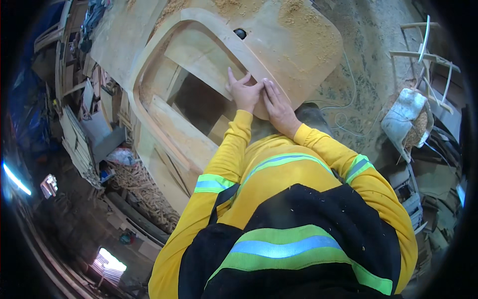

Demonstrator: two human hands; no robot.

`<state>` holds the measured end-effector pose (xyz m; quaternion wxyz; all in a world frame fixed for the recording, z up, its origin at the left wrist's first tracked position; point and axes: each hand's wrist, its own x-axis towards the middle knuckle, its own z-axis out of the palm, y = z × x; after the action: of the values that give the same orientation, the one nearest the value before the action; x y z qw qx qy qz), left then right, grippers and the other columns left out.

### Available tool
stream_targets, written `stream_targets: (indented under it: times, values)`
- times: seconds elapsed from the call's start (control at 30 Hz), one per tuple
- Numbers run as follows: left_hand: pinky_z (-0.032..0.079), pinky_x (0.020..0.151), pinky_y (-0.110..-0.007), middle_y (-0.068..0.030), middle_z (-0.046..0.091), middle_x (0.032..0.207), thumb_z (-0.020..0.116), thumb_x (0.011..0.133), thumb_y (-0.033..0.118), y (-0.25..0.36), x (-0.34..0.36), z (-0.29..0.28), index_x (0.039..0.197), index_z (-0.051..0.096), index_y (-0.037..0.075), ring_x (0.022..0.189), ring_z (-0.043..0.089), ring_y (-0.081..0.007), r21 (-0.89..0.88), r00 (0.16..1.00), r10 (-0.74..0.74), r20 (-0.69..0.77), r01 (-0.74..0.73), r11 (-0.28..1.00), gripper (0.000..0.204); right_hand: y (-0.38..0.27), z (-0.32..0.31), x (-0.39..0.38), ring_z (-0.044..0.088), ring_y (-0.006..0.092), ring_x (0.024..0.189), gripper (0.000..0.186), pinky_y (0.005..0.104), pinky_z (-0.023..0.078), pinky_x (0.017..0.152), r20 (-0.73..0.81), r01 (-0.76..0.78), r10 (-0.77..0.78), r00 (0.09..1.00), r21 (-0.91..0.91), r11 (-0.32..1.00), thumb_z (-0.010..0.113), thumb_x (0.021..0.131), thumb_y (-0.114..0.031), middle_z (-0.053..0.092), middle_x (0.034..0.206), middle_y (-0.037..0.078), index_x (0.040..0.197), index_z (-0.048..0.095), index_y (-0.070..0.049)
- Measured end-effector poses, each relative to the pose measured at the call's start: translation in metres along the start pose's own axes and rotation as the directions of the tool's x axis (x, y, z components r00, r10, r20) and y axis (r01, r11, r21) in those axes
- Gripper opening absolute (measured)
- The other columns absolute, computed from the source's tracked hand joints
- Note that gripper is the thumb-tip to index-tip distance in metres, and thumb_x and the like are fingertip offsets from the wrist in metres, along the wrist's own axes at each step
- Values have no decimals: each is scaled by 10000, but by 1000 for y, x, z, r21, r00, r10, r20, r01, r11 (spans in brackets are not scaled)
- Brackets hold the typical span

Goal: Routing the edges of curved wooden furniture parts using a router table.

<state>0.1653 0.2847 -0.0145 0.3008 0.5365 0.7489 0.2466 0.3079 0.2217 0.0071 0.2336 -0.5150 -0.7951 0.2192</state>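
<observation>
A large curved wooden frame [144, 56] with rounded corners lies in front of me, on wooden boards with a dark gap between them. My left hand [245, 93] is at the inner edge of its near right side, index finger raised and fingers apart. Close beside it, my right hand [281, 110] rests on the same stretch of rim with its fingers stretched out flat along the wood. The fingertips of both hands nearly meet there. No tool shows in either hand, though the undersides of the fingers are hidden.
A sawdust-strewn board [303, 47] extends beyond the frame, with a small black round object [240, 34] on it. A thin cord [354, 82] loops over the floor at right, near a white sack [401, 115] of shavings. Scrap wood [82, 142] and shavings [147, 182] are piled at left.
</observation>
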Motion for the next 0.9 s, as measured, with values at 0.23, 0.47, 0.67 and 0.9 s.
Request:
stream_targets:
  times: [0.23, 0.47, 0.67, 0.9]
  values:
    - [317, 1155, -454, -265, 287, 1590, 831, 750, 354, -16, 18, -33, 1127, 757, 36, 1350, 389, -459, 76, 980, 164, 114, -173, 982, 499, -7, 14, 4, 397, 345, 1437, 544, 401, 351, 1180, -52, -117, 117, 992, -4, 993, 481, 873, -3, 443, 1504, 227, 1407, 468, 99]
    - [398, 1110, -461, -323, 552, 1352, 810, 763, 515, -203, 67, -240, 1375, 474, -151, 1246, 546, -423, 473, 909, -155, -386, 339, 813, 965, -9, 6, -5, 389, 340, 1445, 551, 402, 351, 1182, -35, -247, 248, 968, 20, 969, 501, 846, 31, 466, 1496, 211, 1393, 483, 92]
    - [346, 1162, -430, -358, 385, 1494, 712, 822, 623, -342, 1, -303, 1481, 233, -179, 1357, 451, -428, 240, 776, -518, -359, 613, 752, 1143, -12, 7, 0, 419, 321, 1430, 563, 394, 391, 1156, -34, -243, 244, 969, 39, 969, 529, 821, 36, 480, 1496, 182, 1383, 509, 72]
    - [462, 1031, -449, -319, 628, 1247, 843, 718, 490, -317, 7, -323, 1209, 619, -127, 1194, 597, -406, 341, 793, -558, -243, 609, 717, 820, -14, 13, 5, 480, 288, 1386, 539, 380, 428, 1126, -76, -265, 264, 961, -1, 964, 525, 827, 15, 538, 1452, 142, 1364, 552, 44]
